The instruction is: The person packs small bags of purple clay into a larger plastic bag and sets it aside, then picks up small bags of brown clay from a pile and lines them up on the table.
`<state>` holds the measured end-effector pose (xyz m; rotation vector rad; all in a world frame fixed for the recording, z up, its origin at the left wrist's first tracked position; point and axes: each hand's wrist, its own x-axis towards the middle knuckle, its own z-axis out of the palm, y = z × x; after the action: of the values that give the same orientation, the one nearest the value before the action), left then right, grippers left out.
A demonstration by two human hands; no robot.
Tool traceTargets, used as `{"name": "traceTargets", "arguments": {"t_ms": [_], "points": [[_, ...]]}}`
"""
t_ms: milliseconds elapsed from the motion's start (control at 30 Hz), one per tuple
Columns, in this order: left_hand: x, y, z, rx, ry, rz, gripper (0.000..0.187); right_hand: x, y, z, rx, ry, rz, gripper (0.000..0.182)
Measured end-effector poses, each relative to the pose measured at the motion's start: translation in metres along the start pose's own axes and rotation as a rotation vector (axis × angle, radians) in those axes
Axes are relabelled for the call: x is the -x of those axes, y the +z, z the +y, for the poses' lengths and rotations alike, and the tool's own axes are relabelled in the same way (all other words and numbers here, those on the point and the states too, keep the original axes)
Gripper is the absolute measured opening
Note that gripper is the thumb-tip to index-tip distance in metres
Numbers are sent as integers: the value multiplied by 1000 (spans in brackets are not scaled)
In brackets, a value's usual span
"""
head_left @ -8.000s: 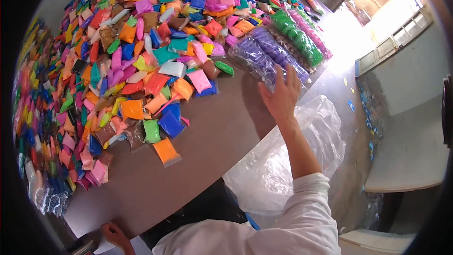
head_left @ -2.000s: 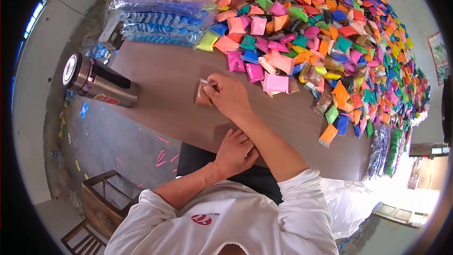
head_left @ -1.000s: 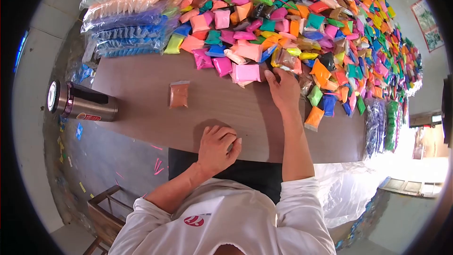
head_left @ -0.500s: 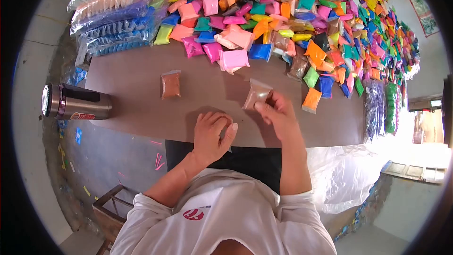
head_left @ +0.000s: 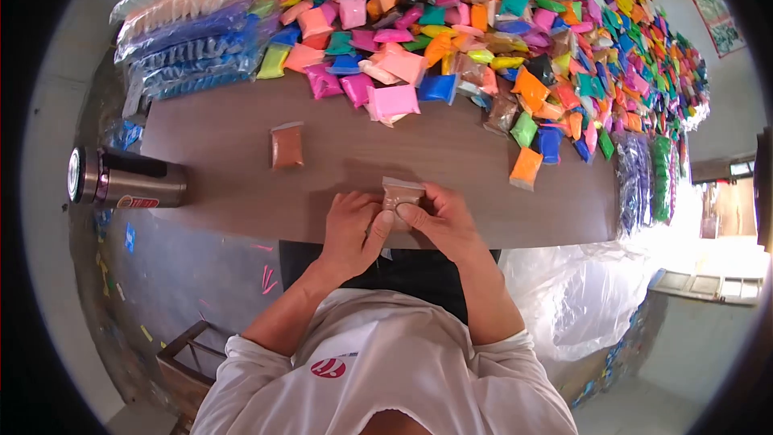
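Between my two hands, near the front edge of the brown table [head_left: 217, 169], is a small clear packet with brown contents [head_left: 400, 193]. My left hand [head_left: 352, 225] grips its left side, thumb on the front. From the right, my right hand [head_left: 441, 221] pinches the same packet between thumb and fingers. Another brown packet [head_left: 287, 147] lies flat on the table, ahead of my left hand and apart from it.
A big pile of colourful packets [head_left: 483, 40] covers the table's far side and right. Stacked bagged packets [head_left: 193, 48] stand at the back left. A steel flask [head_left: 129, 179] lies at the left edge. Clear plastic sheeting [head_left: 572, 298] hangs at the front right.
My right hand has brought the brown packet left and toward my body. My left hand has closed on its other side. The view has shifted slightly.
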<state>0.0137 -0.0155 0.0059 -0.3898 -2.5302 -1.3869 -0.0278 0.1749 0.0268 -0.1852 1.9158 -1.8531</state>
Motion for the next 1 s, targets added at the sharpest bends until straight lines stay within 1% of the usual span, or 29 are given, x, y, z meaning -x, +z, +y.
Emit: {"name": "traceTargets", "arguments": {"t_ms": [100, 200, 233, 333, 433, 533, 633, 733, 800, 833, 933, 967, 1000], "points": [[-2, 0, 1, 24, -11, 41, 22, -14, 0, 0, 47, -113, 76, 29], [0, 0, 0, 38, -24, 21, 16, -42, -1, -25, 5, -18, 103, 26], [0, 0, 2, 0, -11, 18, 9, -56, 0, -22, 54, -19, 91, 27], [1, 4, 3, -40, 6, 37, 9, -83, 28, -36, 229, 63, -11, 32], [1, 4, 4, -68, 10, 42, 9, -117, 55, -22, 482, -56, -86, 27], [1, 4, 3, -38, 42, 85, 8, -132, 70, -23, 569, -73, -68, 32], [1, 4, 1, -63, 33, 42, 8, -135, 75, -25, 690, -81, -25, 33], [-2, 3, 7, -108, 20, 51, 7, -129, 78, -27, 721, -142, 24, 40], [0, 8, 4, -106, 17, 41, 5, -135, 81, -6, 697, -306, 114, 44], [1, 8, 3, -107, 16, 27, 5, -136, 79, -6, 683, -398, 151, 46], [0, 7, 6, -134, 21, 25, 4, -124, 70, -23, 514, -203, 42, 55], [0, 7, 6, -143, 33, 41, 4, -118, 68, -18, 460, -256, 77, 45], [-2, 9, 6, -149, 42, 60, 6, -112, 61, -12, 496, -378, 190, 39]]}}
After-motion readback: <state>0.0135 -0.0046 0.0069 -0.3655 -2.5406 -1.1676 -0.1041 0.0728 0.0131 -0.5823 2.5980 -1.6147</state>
